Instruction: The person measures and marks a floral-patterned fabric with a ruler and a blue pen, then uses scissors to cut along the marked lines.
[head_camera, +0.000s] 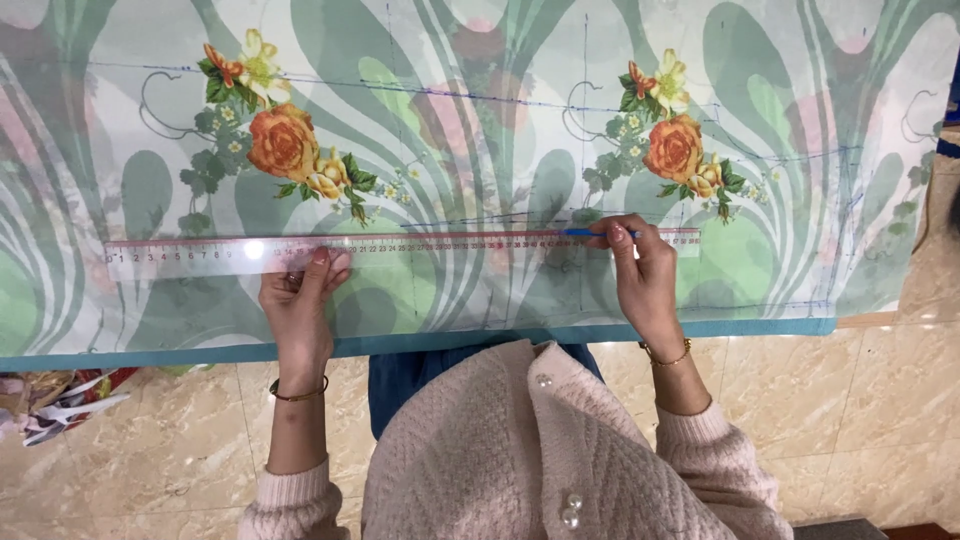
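We press our left hand (297, 300) flat, fingers spread and grasping nothing, on the long clear plastic ruler (400, 248) so it cannot slide across the green floral printed fabric (480, 120) spread over the bench. Our right hand (640, 275) pinches a blue pen (592, 233) at the ruler's far edge, right of centre, where its straight side guides the tip.

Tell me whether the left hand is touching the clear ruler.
Touching. The head view shows the left hand with its fingertips pressed flat on the clear ruler, which lies on the floral fabric; no gap shows.
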